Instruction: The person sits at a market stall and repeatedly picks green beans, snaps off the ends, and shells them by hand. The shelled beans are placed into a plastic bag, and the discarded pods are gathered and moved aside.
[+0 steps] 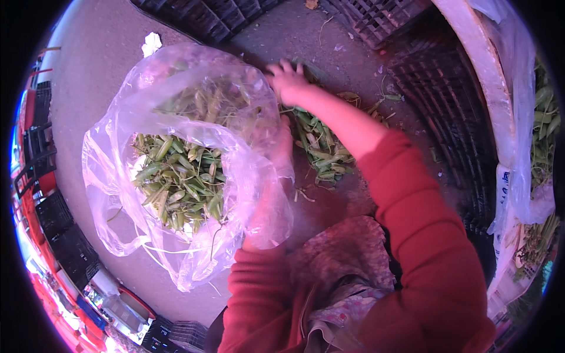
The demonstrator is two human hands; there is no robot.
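Observation:
A clear plastic bag (112,132) stands with its mouth spread, holding a heap of green pea pods (176,176). My left hand (282,147) is at the bag's right side, partly covered by the thin plastic, its fingers hard to make out. Above it, my right hand (288,82) reaches to the bag's far right edge with fingers spread and nothing visible in them. Under and beside my right forearm lies a loose pile of pea pods (321,147) on the ground.
Black plastic crates stand at the top left (200,17), at the top right (376,20) and along the right (447,100). A pale-rimmed box (479,41) with plastic draped over it holds greens at the far right. White scraps (151,44) lie on the grey floor.

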